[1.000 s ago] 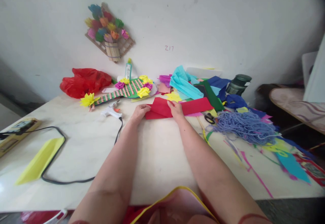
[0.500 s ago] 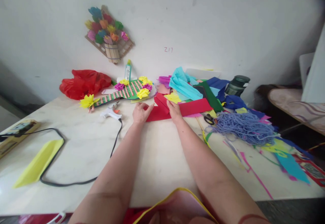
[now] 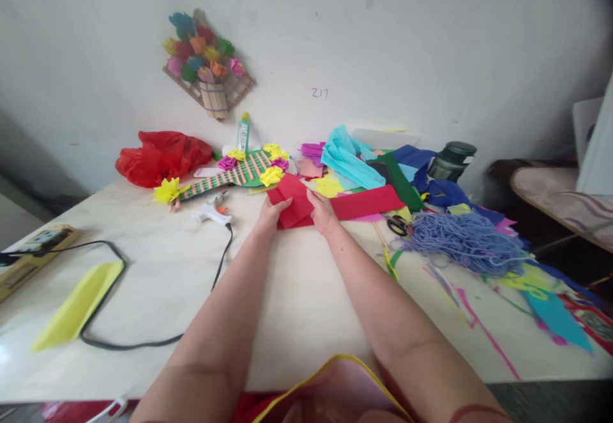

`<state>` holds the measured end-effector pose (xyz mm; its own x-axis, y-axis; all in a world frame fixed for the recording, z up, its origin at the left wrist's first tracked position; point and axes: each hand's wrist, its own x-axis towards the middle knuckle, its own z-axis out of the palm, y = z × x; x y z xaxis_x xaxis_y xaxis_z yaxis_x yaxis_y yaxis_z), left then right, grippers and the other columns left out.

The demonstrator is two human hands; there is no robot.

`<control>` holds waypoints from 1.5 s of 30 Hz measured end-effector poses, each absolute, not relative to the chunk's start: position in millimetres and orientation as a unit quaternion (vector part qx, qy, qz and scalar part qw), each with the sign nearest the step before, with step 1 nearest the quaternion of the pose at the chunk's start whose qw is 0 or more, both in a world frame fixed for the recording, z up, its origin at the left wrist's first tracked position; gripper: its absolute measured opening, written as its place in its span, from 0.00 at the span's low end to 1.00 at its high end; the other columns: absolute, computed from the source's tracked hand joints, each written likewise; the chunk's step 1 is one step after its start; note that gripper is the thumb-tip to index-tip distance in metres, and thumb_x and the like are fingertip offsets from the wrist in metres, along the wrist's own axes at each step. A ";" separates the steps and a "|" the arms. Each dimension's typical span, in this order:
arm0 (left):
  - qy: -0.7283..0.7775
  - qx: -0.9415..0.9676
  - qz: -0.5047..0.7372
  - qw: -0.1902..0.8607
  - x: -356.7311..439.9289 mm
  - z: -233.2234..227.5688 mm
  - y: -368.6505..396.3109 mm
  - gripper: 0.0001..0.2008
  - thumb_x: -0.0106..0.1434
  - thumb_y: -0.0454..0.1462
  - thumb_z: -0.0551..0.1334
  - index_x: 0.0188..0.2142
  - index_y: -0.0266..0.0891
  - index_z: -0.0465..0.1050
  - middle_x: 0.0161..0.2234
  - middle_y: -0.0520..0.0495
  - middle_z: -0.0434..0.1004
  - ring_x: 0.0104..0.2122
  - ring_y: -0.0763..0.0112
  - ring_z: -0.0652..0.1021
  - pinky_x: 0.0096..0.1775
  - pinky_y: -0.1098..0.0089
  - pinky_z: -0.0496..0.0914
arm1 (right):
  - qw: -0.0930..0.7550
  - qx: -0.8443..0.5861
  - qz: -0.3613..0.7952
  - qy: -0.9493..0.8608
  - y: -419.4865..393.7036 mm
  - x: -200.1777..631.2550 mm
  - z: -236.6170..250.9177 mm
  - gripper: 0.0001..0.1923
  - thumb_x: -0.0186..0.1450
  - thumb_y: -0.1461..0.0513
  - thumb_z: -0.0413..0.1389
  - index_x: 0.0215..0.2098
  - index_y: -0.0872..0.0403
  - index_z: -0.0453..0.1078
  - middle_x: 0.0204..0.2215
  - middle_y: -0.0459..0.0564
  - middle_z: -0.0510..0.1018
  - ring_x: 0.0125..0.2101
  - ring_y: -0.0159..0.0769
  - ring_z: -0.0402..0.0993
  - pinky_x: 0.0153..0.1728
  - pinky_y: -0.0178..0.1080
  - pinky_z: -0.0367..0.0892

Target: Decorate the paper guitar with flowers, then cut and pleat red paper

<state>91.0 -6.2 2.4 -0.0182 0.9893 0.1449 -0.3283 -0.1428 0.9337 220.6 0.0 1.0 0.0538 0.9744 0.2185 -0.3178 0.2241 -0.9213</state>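
Working toward the far edge of the table, near its middle, on a red paper strip. Gripping its near end with the left hand, fingers curled under and thumb on top, closed on the doubled-over flap. Pressing beside it with the right hand, fingers narrow and pinched on the same fold, the two hands almost touching. Lying flat for the rest of its length, running rightward toward the scissors and under the edge of a heap of coloured paper. Judging by the raised, doubled end: mid-fold, with the first turn of the strip made and not yet pressed flat. Calling next, by the look of it, for a firm crease along the fold while keeping the long edges aligned, then a fresh grip further along the strip. Elsewhere: a glue gun just left of the left hand, its black cord looping toward the near left corner past a folded yellow sheet; a green woven piece with paper flowers just behind the hands; a tangle of lilac yarn well to the right.
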 end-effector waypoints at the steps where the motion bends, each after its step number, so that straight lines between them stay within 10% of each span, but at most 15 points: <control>1: 0.336 0.433 0.611 0.571 89.9 1.6 -6.5 0.29 0.40 0.43 0.70 0.42 0.35 0.70 0.40 0.40 0.77 0.40 0.57 0.76 0.43 0.61 0.69 | 0.637 -0.346 0.524 -0.446 -0.6 220.6 2.9 0.23 0.54 0.49 0.58 0.42 0.54 0.72 0.39 0.51 0.78 0.43 0.39 0.73 0.45 0.44 0.68; 45: 0.469 0.411 0.622 0.473 75.5 -11.4 8.1 0.23 0.44 0.48 0.67 0.36 0.35 0.74 0.28 0.45 0.77 0.32 0.62 0.78 0.34 0.65 0.72 | 0.692 -0.525 0.320 -0.379 26.2 271.0 -19.1 0.14 0.47 0.54 0.55 0.24 0.57 0.69 0.21 0.45 0.73 0.27 0.34 0.68 0.34 0.38 0.64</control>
<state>75.5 8.1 -11.4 -0.2144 0.9744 0.0672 -0.2044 -0.1121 0.9724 271.0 26.2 -19.1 0.5084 0.8400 0.1895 -0.0446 0.2454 -0.9684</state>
